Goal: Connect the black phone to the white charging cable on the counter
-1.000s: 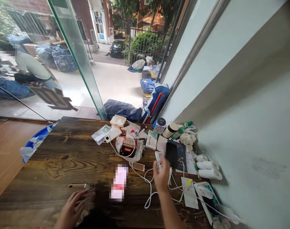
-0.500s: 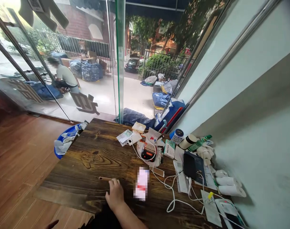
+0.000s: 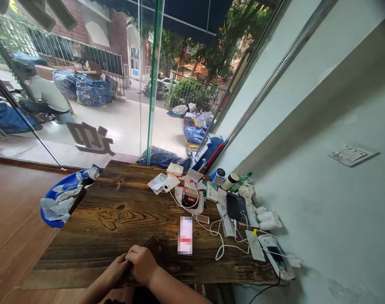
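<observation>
Two hands, left hand (image 3: 116, 267) and right hand (image 3: 142, 264), clasped together, contents hidden, beside one label (image 3: 185, 235).

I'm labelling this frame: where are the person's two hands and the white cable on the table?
left hand (image 3: 114, 270), head view, back of the hand.
right hand (image 3: 142, 264), head view, knuckles.
white cable (image 3: 220, 247), head view, loop near the table's front edge.

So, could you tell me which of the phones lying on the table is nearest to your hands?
The pink-and-white phone lying alone in mid-table is nearest, just beyond the right hand. The dark phone and the cabled one lie nearer the wall.
</observation>
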`<control>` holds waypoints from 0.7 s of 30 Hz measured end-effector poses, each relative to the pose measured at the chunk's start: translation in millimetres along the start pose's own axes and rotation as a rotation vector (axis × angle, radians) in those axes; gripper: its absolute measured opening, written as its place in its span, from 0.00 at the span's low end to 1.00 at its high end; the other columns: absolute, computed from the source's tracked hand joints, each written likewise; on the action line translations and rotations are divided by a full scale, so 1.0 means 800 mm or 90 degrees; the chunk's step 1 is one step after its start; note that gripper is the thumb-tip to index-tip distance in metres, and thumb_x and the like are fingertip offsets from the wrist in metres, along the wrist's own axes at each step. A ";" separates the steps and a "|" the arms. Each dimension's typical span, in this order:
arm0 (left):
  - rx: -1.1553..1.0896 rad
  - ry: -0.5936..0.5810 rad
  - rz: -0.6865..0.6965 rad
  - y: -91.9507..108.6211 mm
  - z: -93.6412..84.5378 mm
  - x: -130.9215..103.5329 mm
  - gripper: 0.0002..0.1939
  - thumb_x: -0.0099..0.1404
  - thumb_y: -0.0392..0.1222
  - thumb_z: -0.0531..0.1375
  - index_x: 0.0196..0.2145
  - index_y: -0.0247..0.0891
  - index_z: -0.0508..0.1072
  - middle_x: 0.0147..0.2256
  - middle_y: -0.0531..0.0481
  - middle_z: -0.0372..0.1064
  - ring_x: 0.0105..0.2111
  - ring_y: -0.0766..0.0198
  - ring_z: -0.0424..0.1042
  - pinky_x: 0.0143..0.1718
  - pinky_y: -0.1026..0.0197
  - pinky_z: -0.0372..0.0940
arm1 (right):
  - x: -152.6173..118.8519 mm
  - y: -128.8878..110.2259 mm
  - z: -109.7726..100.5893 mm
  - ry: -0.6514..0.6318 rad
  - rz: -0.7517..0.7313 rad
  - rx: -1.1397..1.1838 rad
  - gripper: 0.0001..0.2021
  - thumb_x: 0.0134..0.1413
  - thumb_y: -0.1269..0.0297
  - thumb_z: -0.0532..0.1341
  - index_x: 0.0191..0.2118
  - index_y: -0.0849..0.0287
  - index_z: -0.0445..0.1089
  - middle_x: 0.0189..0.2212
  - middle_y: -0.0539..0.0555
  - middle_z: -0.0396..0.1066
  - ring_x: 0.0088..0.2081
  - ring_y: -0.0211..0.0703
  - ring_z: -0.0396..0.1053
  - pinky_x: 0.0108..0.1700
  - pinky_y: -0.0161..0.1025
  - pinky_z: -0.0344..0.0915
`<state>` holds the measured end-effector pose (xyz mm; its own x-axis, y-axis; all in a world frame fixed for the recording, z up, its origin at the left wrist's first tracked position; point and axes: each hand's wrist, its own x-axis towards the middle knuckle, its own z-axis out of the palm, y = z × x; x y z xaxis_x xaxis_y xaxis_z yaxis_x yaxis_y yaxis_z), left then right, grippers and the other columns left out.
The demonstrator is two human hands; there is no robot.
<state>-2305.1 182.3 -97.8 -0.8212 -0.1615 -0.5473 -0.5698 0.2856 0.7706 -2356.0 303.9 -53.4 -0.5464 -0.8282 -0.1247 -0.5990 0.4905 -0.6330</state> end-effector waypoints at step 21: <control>-0.220 -0.029 -0.110 0.111 0.013 -0.037 0.38 0.38 0.82 0.50 0.24 0.41 0.63 0.16 0.60 0.40 0.17 0.71 0.40 0.16 0.65 0.41 | -0.139 0.271 -0.222 0.427 0.568 0.314 0.10 0.45 0.77 0.62 0.24 0.59 0.61 0.20 0.44 0.60 0.24 0.38 0.62 0.33 0.40 0.61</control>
<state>-2330.9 222.6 -16.3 -0.7145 -0.1345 -0.6866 -0.6830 -0.0789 0.7262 -2529.1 550.8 -41.3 -0.9337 0.1223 -0.3366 0.3472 0.5395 -0.7671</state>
